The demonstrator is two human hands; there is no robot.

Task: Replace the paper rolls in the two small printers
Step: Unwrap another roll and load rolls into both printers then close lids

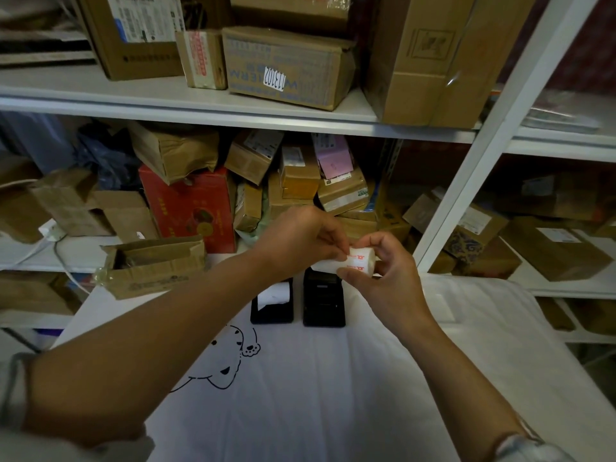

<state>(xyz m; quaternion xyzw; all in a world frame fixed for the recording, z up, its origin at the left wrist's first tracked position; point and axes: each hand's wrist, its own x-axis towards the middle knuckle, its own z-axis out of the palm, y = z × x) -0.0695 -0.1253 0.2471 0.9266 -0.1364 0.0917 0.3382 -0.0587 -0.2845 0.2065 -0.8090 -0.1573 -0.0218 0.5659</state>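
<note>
- While both hands work above the two small printers, the right hand grips a white paper roll, its fingers curled round the roll's far end and its thumb under the near edge.
- The left hand pinches at the roll's near end with thumb and forefinger, seemingly at the loose edge of the paper or its wrapper; which one cannot be told.
- The roll is held in the air, just above the right printer, a black unit whose paper bay looks dark and without a roll.
- The left printer sits just beside it and shows white paper in its open top.
- Both printers rest on a bench draped with a white cloth bearing a black line drawing of a cartoon animal.
- To do this step well, I judge the right hand should keep the roll steady while the left peels the edge free cleanly, so the paper does not tear or unspool before it goes into the bay.
- Red printing marks the roll but is too small to read.
- On the shelf above, a cardboard box carries an upside-down white label reading "113102".
</note>
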